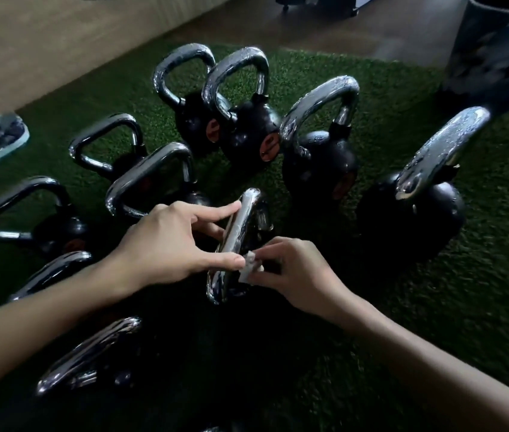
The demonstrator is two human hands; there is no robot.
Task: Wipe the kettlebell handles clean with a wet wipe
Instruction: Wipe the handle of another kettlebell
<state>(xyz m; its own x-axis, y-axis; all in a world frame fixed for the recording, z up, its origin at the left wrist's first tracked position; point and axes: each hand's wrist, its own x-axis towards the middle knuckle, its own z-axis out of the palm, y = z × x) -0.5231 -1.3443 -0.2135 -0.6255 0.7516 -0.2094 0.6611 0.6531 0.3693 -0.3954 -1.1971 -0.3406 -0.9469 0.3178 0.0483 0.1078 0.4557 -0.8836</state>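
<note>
Centre frame, my right hand (296, 272) pinches the small crumpled white wet wipe (248, 268) against the near end of the curved chrome kettlebell handle (237, 229); my left hand (165, 241) is spread, forefinger and thumb tips steadying the bar; so small a wad may slip out or miss the underside. The bell's black body below is lost in shadow.
</note>
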